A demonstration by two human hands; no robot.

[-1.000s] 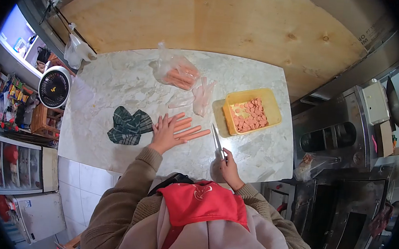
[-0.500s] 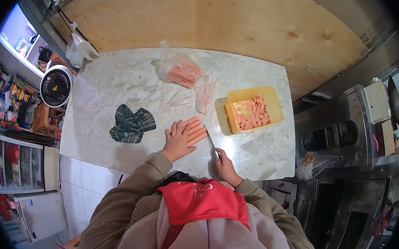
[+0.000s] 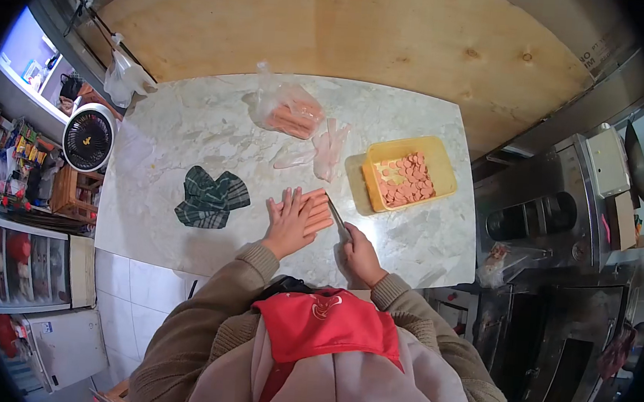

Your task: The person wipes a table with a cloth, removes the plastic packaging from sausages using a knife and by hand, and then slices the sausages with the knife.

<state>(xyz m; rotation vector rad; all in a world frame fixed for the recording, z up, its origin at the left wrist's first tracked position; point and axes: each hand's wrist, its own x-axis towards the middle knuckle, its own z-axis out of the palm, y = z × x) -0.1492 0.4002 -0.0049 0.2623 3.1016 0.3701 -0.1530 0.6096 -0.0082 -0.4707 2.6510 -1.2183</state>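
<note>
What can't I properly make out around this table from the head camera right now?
In the head view:
Sausages: their left ends are hidden under the left hand.
Knife: most of its handle is covered by the right hand.
Plastic bag: its crinkled film obscures the count inside.
Slices in the yellow container: overlapping, too small to count.

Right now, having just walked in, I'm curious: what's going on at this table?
A person is standing at the table with a few sausages. The left hand lies flat over them, and the right hand grips a knife, its blade close by their far ends. Beyond the knife, to the right, a yellow tub holds many round pink slices. A clear bag behind holds more sausages.
</note>
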